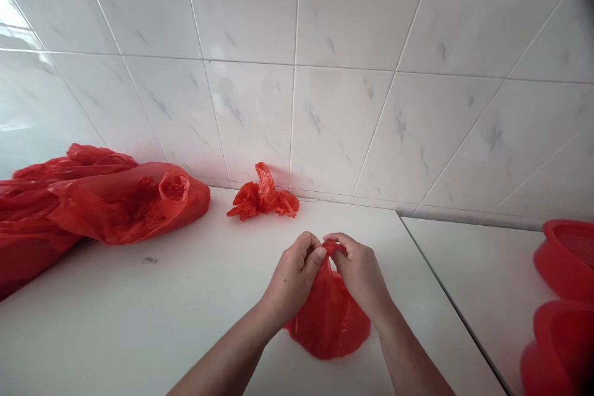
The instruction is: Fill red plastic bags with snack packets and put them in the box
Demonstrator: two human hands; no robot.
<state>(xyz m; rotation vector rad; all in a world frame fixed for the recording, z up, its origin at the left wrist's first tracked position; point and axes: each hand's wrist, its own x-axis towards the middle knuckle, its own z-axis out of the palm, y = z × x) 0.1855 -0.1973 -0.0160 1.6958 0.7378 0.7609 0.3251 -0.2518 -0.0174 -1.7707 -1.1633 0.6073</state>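
Observation:
Between my two hands is a red plastic bag (330, 322), its lower part spread wide over the white tabletop (195, 334). My left hand (297, 272) pinches the gathered top of the bag between thumb and curled fingers. On the other side, my right hand (359, 266) grips the same twisted top, fingertips close to the left thumb. A small gap shows between the bag and the right palm. What lies inside the bag cannot be made out.
A crumpled red plastic bag (264, 195) lies by the tiled wall (250, 93). Large red bags (134, 204) are heaped at the left. Two red plastic baskets (563, 260) stand at the right, past a seam between tabletops.

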